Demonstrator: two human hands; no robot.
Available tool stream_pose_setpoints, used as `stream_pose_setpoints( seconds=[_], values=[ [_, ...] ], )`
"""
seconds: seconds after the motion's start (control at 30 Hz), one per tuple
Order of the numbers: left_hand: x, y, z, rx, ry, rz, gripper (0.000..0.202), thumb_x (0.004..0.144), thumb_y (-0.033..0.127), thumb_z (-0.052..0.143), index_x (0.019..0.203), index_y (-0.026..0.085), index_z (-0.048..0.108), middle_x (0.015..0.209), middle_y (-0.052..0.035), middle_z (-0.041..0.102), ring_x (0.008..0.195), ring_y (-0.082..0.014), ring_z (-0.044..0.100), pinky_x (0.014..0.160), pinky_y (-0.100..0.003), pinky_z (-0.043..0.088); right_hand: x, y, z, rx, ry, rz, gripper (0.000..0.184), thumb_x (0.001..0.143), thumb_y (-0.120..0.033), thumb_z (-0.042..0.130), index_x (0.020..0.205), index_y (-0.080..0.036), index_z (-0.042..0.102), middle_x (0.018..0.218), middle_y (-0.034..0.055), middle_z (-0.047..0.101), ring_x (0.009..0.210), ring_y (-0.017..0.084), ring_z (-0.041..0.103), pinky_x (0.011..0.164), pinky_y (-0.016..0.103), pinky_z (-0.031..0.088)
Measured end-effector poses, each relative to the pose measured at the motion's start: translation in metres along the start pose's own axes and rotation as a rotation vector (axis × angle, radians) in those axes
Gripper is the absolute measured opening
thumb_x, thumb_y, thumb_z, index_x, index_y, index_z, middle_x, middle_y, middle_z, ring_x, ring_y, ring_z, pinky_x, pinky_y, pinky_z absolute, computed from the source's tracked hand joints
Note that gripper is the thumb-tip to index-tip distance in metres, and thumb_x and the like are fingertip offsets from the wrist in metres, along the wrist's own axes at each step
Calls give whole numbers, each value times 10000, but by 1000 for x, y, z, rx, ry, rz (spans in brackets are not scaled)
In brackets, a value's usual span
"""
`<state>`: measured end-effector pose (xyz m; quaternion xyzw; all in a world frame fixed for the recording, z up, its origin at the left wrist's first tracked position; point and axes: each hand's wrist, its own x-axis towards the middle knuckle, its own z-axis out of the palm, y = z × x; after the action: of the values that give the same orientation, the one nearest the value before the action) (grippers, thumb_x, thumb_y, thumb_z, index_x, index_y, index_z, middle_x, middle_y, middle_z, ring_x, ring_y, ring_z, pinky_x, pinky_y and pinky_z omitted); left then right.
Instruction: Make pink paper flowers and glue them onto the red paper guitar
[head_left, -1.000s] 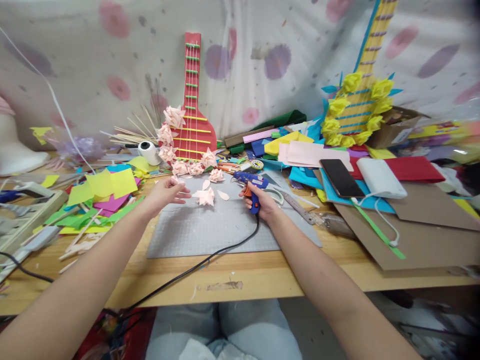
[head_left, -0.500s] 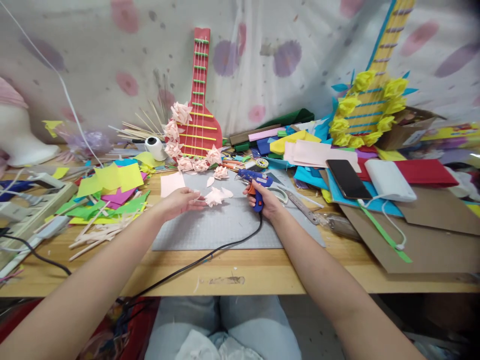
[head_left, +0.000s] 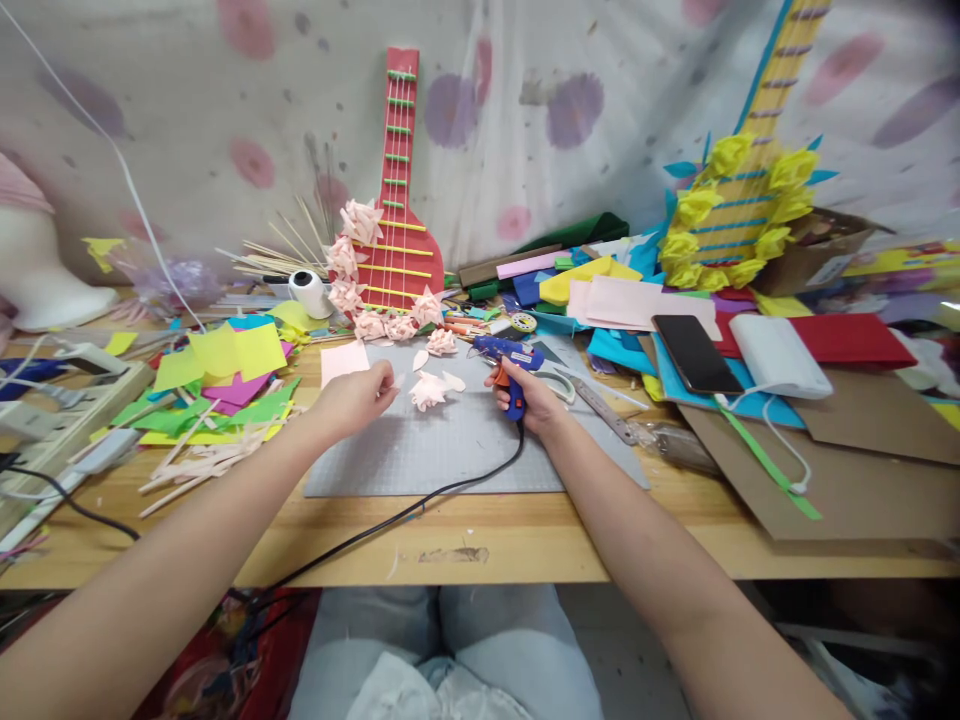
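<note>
Left hand point(head_left: 354, 400) has drawn back left off the paper flower point(head_left: 429, 390), which now lies free on the grey mat point(head_left: 450, 455); fingers curled, hold cannot be told. Right hand point(head_left: 531, 398) stays clenched on the glue gun point(head_left: 510, 353), just right of the flower

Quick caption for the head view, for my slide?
Right hand grips a glue gun; left hand rests beside a pink paper flower on a grey mat.

Glue gun point(head_left: 510, 353) grip hidden in right hand point(head_left: 536, 398), yellow guitar point(head_left: 739, 225) neck cropped (top edge)
</note>
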<state>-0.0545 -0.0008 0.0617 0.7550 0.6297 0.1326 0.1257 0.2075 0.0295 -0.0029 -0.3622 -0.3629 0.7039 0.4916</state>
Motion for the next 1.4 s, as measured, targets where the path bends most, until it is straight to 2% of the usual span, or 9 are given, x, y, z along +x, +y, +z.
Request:
stream_pose_setpoints(
  seconds=[0.2,0.37,0.63,0.73,0.83,0.93,1.13,1.27,1.4],
  values=[
    [3,-2,0,45,99,61,118,770,349,544,743,241,503,732,-5,625,725,-192,593,610,-258,348,-1,-1,0,23,-9,-5,300,702,-445,687,706,-162,586,658,7,636,409,41,392,352,175,326],
    [-1,7,-4,11,152,22,133,798,379,521,810,249,493,776,-5,651,770,-198,622,637,-264,372,-1,-1,1,16,-12,-3,291,717,-446,674,710,-172,578,659,5,634,410,44,389,355,181,321],
    [11,1,11,-637,100,-46,201,735,302,549,738,228,363,666,15,614,686,-176,656,568,-247,432,0,-1,0,23,-18,1,307,703,-457,684,714,-168,581,661,2,635,412,40,392,359,177,323],
    [18,-6,16,-715,139,-81,231,693,292,594,714,218,376,602,41,548,617,-162,648,546,-235,427,0,-1,-1,21,-9,7,303,712,-454,678,720,-168,580,660,1,635,409,40,393,361,178,325],
    [20,-9,14,-655,205,-78,222,672,298,624,695,212,421,607,40,529,619,-150,622,572,-240,419,0,-1,-1,18,-2,6,304,716,-453,676,723,-165,580,659,4,636,405,39,393,359,179,322],
    [18,-7,10,-440,246,-25,182,698,330,613,690,211,475,681,15,574,677,-147,586,625,-247,409,0,-1,-1,14,-6,-1,309,719,-460,674,720,-167,576,658,3,633,405,39,396,359,178,323],
    [14,1,10,-160,203,94,140,736,331,592,703,218,518,748,-6,602,706,-159,556,641,-247,386,1,0,-1,20,-3,3,312,704,-462,686,709,-167,585,648,0,630,400,38,390,353,174,319],
    [14,4,14,-165,166,140,121,713,310,603,704,217,527,733,-4,594,673,-152,548,631,-248,395,0,-1,0,22,-3,5,311,698,-462,687,705,-166,590,656,3,634,403,39,389,352,175,318],
    [16,3,12,-297,131,113,86,716,289,568,704,209,537,699,0,601,654,-149,573,634,-259,429,-1,-2,1,26,-11,0,297,708,-445,680,705,-162,593,660,8,638,411,42,394,356,178,322]
  ],
)
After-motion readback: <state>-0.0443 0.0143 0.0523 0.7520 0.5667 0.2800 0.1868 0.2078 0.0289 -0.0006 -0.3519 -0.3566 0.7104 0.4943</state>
